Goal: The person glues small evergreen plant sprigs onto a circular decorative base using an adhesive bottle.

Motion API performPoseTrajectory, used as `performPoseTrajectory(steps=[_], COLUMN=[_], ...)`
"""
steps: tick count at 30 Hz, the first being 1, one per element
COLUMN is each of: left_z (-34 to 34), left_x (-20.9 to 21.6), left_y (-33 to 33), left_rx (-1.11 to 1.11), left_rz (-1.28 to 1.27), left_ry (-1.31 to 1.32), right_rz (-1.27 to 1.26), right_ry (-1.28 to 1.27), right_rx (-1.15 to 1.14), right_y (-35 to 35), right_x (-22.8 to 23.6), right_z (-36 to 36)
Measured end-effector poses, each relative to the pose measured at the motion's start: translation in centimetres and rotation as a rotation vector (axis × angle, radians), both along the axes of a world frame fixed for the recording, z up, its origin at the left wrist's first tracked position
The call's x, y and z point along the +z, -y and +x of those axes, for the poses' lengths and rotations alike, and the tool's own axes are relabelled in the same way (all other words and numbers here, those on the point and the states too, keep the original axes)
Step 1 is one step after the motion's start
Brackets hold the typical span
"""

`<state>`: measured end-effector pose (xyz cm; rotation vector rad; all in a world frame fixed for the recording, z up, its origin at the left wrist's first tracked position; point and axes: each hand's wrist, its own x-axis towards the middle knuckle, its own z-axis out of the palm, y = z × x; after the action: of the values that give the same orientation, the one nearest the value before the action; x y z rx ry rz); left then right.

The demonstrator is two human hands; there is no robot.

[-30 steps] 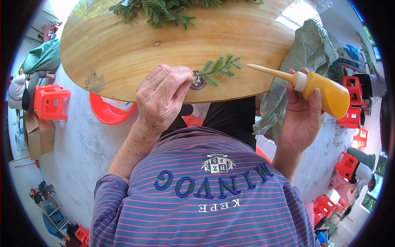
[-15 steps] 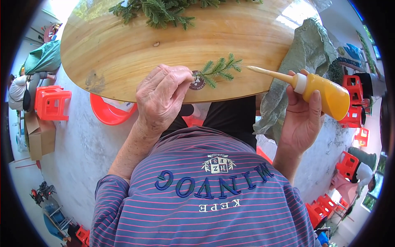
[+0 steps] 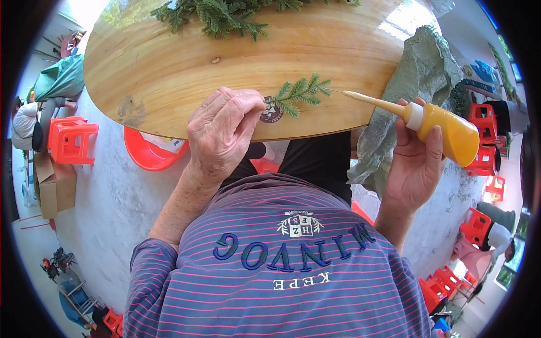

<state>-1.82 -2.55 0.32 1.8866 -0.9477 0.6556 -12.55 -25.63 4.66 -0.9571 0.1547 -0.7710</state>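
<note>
Above the table's near edge, my left hand [image 3: 222, 127] pinches the base of a small green artificial fir sprig [image 3: 301, 94], which points to the right. Its fingertips are closed; the stem end is hidden by them. My right hand [image 3: 414, 163] is wrapped round a yellow squeeze bottle [image 3: 448, 132] with a white collar and a long pale nozzle [image 3: 372, 101]. The nozzle points left toward the sprig's tip, a short gap away. A thin thread seems to span that gap. Beneath the sprig a round dark emblem [image 3: 271, 111] marks the wooden tabletop [image 3: 225, 73].
A pile of green sprigs [image 3: 222, 17] lies at the table's far side. Crumpled grey-green sheeting [image 3: 420, 73] hangs over the right edge. A red basin [image 3: 149, 149] stands below left. Red stools [image 3: 73, 141], a cardboard box [image 3: 55, 183] and other people are around.
My right hand has drawn the bottle slightly right, widening the gap between nozzle and sprig. The sprig's angle has shifted a little in my left fingers.
</note>
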Motion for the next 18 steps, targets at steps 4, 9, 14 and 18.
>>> performPoseTrajectory(steps=[4,9,14,18], left_z=[0.03,-0.04,0.04,0.0], left_x=[-0.02,-0.01,0.02,0.26], left_y=[-0.03,-0.01,-0.03,0.0], left_rx=[0.0,0.003,0.001,-0.016], left_rz=[0.001,0.001,0.004,0.005], left_ry=[-0.001,-0.004,-0.007,0.004], right_rz=[0.009,-0.039,-0.04,-0.045], right_ry=[-0.001,-0.026,-0.036,-0.027], right_rx=[-0.009,0.035,0.052,0.051], right_y=[0.0,0.01,-0.46,-0.46], right_x=[-0.03,-0.35,-0.3,-0.24], right_z=[-0.04,-0.25,0.07,0.28])
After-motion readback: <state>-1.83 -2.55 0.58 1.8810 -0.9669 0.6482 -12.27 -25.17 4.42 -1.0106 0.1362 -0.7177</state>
